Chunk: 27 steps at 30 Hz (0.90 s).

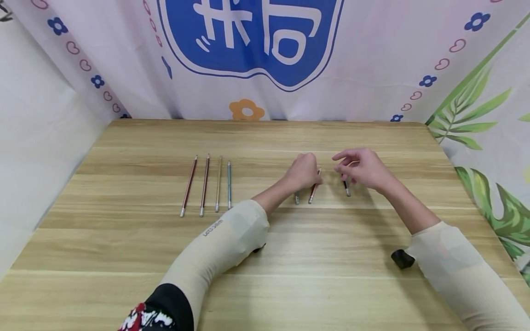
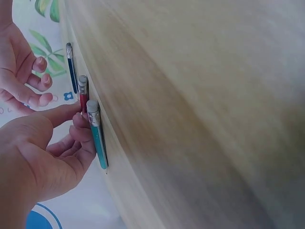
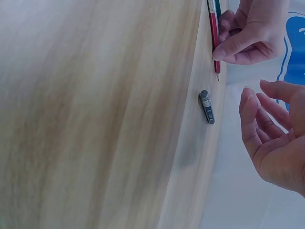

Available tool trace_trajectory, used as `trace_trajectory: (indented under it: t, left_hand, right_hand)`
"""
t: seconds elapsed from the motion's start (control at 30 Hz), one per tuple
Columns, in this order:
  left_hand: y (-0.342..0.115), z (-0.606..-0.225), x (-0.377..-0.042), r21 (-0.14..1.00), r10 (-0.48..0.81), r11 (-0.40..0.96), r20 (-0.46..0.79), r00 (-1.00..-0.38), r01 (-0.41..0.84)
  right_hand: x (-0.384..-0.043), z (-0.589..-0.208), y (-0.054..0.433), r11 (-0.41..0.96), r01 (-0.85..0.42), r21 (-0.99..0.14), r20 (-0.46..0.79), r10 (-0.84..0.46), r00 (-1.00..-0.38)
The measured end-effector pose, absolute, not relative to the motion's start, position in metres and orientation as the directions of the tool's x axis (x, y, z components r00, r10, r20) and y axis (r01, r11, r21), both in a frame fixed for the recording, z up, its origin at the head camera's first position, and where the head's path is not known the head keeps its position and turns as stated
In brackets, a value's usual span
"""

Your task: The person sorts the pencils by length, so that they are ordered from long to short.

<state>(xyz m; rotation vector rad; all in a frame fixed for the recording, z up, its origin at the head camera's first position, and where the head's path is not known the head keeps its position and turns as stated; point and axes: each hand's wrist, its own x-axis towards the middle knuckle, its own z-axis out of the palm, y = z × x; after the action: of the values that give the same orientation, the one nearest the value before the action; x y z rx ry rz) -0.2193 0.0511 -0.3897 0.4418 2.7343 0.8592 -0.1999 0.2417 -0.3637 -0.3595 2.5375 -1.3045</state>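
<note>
I'm watching the left hand [image 1: 303, 171] pinch the red pencil [image 1: 313, 192], thumb on its shaft and fingers curled behind, eraser end toward the wearer. Right beside it, partly under that hand, there's the teal pencil [image 2: 96, 138]; whether the fingers touch it, I can't tell. Over to the right hand [image 1: 364, 168]: nothing held, thumb and fingers loosely bent and apart, hovering over the black pencil [image 3: 208, 112], which lies on the table [image 1: 265, 285]. Further out, well to the left, I've got four more side by side, erasers near: a maroon pencil [image 1: 189, 186], a second maroon pencil [image 1: 204, 186], then a yellow pencil [image 1: 218, 184] and a blue pencil [image 1: 229, 185]. Behind the far edge hangs a pale curtain [image 1: 364, 73] with a big blue emblem [image 1: 256, 57].
</note>
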Motion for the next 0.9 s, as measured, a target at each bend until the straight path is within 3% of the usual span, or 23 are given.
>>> trace_trajectory:
  t: [0.57,0.9]
  left_hand:
    - [0.041,-0.384,-0.218,0.726,0.395,0.671,-0.174,-0.902,0.153]
    - [0.031,-0.374,-0.220,0.712,0.406,0.674,-0.132,-0.904,0.198]
  right_hand:
    - [-0.201,-0.362,0.240,0.563,-0.089,-0.821,-0.126,-0.331,-0.935]
    - [-0.201,-0.361,0.238,0.560,-0.101,-0.822,-0.080,-0.289,-0.954]
